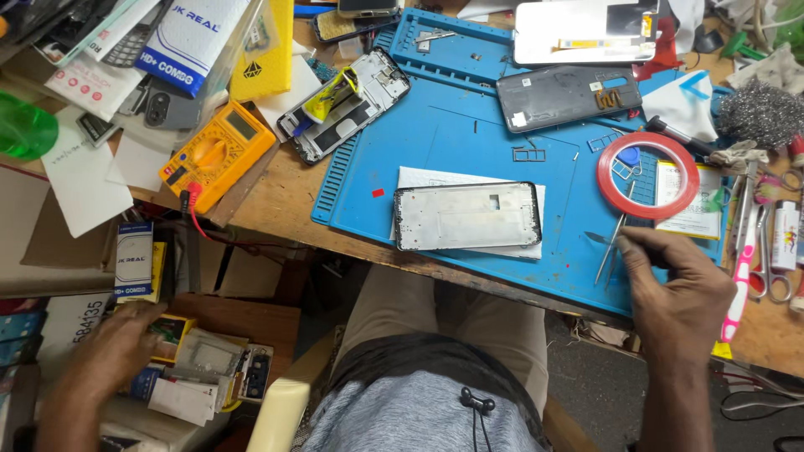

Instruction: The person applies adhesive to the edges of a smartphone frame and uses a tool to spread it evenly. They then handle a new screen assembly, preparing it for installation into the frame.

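Note:
My right hand point(674, 293) rests at the blue work mat's point(435, 142) near right edge, fingertips pinching toward a thin metal tool point(614, 238) that lies on the mat; whether it grips the tool I cannot tell. A bare phone frame point(466, 215) lies on a white sheet at the mat's middle. My left hand point(109, 356) reaches down into an open drawer at lower left, fingers spread over small boxes and packets point(205, 368), holding nothing that shows.
A yellow multimeter point(216, 153) sits left of the mat, beside an opened phone point(343, 105). A red tape ring point(647, 174), a dark back cover point(568, 96), a white screen point(584, 32), scissors point(775, 268) and steel wool point(762, 113) crowd the right.

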